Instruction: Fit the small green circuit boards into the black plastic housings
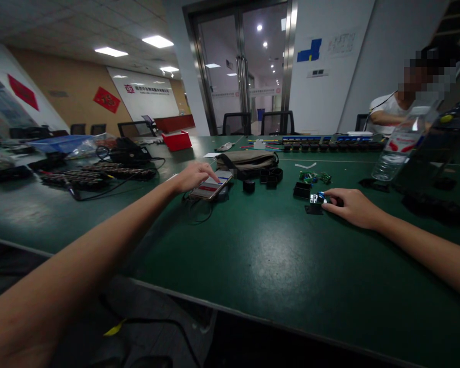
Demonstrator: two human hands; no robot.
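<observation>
My left hand point(193, 176) reaches out over a smartphone point(210, 186) lying on the green table point(253, 255); the index finger is stretched onto its lit screen, the other fingers curled. My right hand point(352, 206) rests on the table to the right, its fingertips pinched on a small blue and silver part point(319, 197) beside black plastic housings point(302, 190).
A tan pouch point(247, 160), small black parts point(270, 177) and green circuit boards point(314, 177) lie beyond the hands. A water bottle point(400, 145) stands at the right. Black trays and cables point(99, 176) sit left, a red bin point(177, 140) behind. Another person point(391, 110) sits at the far right.
</observation>
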